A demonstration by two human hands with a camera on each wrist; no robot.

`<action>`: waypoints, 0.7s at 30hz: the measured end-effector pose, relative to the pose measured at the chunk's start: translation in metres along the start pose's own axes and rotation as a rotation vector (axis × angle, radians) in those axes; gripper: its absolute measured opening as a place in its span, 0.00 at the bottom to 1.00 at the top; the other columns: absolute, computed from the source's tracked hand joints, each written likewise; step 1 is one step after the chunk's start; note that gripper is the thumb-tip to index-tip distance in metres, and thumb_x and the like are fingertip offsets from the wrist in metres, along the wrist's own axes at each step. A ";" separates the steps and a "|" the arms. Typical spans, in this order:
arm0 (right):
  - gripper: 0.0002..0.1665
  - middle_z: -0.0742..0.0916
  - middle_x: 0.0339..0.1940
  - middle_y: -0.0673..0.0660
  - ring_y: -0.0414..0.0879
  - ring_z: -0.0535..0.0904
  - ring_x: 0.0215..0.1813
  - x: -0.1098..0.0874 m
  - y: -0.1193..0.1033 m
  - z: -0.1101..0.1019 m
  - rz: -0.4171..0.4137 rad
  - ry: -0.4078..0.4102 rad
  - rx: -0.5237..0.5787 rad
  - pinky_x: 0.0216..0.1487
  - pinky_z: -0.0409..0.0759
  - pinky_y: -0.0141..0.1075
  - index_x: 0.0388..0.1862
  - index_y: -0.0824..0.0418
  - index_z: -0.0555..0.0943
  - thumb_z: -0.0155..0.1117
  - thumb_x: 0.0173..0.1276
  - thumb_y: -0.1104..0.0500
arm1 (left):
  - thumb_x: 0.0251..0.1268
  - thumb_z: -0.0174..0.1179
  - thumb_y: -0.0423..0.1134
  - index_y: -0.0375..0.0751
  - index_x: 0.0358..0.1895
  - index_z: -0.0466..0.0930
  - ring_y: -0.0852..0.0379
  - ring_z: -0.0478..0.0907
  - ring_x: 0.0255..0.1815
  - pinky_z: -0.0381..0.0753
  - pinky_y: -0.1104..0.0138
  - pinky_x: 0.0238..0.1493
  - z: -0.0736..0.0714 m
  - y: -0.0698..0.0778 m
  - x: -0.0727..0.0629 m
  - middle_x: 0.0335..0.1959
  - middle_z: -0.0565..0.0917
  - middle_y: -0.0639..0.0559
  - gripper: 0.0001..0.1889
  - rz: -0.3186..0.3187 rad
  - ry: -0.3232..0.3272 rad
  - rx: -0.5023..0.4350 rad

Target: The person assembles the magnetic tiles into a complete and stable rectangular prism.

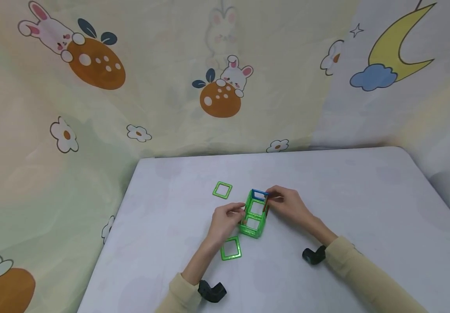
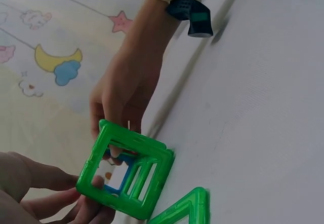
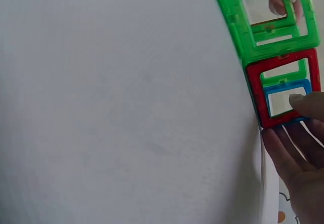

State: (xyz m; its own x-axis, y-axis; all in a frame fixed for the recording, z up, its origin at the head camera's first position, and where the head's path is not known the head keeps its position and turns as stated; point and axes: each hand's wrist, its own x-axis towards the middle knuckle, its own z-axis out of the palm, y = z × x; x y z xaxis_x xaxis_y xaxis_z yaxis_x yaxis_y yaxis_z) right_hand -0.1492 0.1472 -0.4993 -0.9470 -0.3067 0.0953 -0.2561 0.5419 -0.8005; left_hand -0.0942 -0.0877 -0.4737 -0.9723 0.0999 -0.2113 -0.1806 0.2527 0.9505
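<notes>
On the white table, a long box of green magnetic tiles [image 1: 254, 215] lies between the two hands. A blue magnetic tile [image 1: 260, 191] is at its far end, and a red magnetic tile [image 3: 255, 89] stands on its right side, beside a green one. My left hand [image 1: 225, 221] holds the box's left side, its fingertips partly inside a green frame in the left wrist view. My right hand [image 1: 287, 204] grips the red tile at the far right corner, thumb over its opening and fingers beyond the edge.
One loose green tile [image 1: 225, 184] lies beyond the left hand; another green tile [image 1: 231, 258] lies nearer, beside the left wrist. Black wrist devices [image 1: 212, 292] sit at both cuffs. Behind the table [image 1: 327, 174] hangs a printed cloth [image 1: 170, 87].
</notes>
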 end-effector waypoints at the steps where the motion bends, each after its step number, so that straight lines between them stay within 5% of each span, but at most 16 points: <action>1: 0.15 0.89 0.51 0.61 0.56 0.87 0.54 -0.001 0.001 -0.001 0.022 0.001 0.009 0.55 0.87 0.46 0.54 0.64 0.83 0.69 0.69 0.66 | 0.68 0.61 0.32 0.36 0.60 0.84 0.58 0.86 0.35 0.82 0.70 0.43 0.000 0.000 0.001 0.42 0.87 0.49 0.18 0.000 -0.004 -0.008; 21: 0.16 0.90 0.46 0.61 0.54 0.86 0.50 -0.020 -0.001 -0.010 0.177 0.040 0.052 0.59 0.84 0.52 0.50 0.65 0.84 0.73 0.65 0.62 | 0.69 0.63 0.30 0.34 0.56 0.86 0.49 0.88 0.37 0.77 0.73 0.37 -0.007 0.005 0.024 0.47 0.89 0.41 0.14 0.047 -0.039 0.009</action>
State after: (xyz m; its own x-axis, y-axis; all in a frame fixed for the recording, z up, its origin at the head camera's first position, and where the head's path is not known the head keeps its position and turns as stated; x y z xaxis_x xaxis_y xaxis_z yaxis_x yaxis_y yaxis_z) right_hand -0.1323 0.1604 -0.4941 -0.9836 -0.1782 -0.0275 -0.0750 0.5433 -0.8362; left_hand -0.1193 -0.0905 -0.4722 -0.9731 0.1494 -0.1756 -0.1336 0.2551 0.9576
